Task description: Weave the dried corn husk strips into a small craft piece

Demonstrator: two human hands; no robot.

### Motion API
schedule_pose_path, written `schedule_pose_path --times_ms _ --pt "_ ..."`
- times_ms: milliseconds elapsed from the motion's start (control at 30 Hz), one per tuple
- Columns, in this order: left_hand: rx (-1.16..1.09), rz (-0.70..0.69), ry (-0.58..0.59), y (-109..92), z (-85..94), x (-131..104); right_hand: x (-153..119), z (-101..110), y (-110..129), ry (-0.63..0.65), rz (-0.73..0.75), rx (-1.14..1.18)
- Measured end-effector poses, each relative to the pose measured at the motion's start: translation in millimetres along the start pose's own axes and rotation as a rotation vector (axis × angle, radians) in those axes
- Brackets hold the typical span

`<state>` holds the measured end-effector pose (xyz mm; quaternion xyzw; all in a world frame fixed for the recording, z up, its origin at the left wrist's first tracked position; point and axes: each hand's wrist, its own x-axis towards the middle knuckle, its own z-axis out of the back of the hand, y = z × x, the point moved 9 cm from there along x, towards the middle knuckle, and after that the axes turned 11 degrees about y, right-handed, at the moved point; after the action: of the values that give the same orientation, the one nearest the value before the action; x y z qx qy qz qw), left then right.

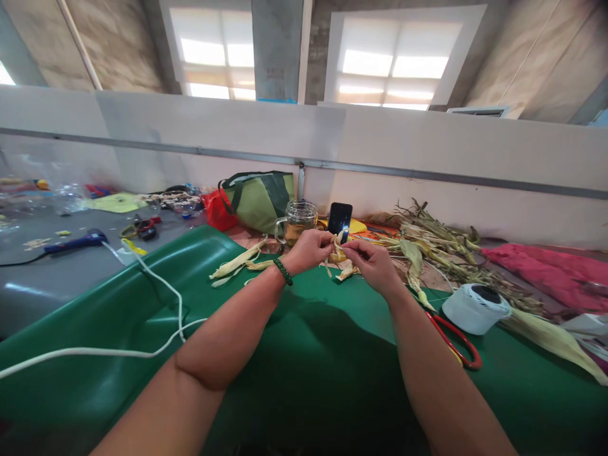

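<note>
Out in front of me, both hands meet at a pale yellow piece of corn husk (337, 246). My left hand (310, 251), with a green bead bracelet (284, 271) on its wrist, pinches the husk from the left. The fingers of my right hand (373, 263) are closed on its right side. Fine detail of the piece is too small to make out. Loose husk strips (240, 261) lie left of my left hand, and a crumpled scrap of husk (348, 272) lies under my fingers. A phone (340, 218) stands just behind the hands.
A green mat (332, 367) covers the table. Behind are a glass mug (300, 221) and a green bag (263, 199). To the right are red-handled scissors (458, 342), a white thread spool (475, 310) and dried corn stalks (446, 253). A white cord (95, 351) crosses the left side.
</note>
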<state>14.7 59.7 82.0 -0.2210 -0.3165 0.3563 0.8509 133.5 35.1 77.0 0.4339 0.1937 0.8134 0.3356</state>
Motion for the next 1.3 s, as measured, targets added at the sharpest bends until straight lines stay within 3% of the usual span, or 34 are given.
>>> schedule_pose_path --times_ms 233,433,767,1133,1300 --pt "0.04 -0.042 -0.034 -4.8 2.4 -0.6 2.0 -6.7 -4.9 0.093 -0.036 0.025" --pt "0.025 -0.026 -0.016 -4.7 0.4 -0.8 0.8 4.3 -10.4 -0.047 -0.055 -0.065" --pt "-0.069 0.013 -0.07 0.9 5.1 -1.9 -11.9 11.9 5.3 -0.244 -0.03 -0.397" --pt "-0.316 0.045 -0.009 2.7 -0.9 -1.5 -15.3 13.7 14.3 -0.312 0.018 -0.521" --pt "-0.368 0.047 -0.014 3.7 -3.6 -1.1 -15.2 7.3 24.1 -0.276 0.078 -0.579"
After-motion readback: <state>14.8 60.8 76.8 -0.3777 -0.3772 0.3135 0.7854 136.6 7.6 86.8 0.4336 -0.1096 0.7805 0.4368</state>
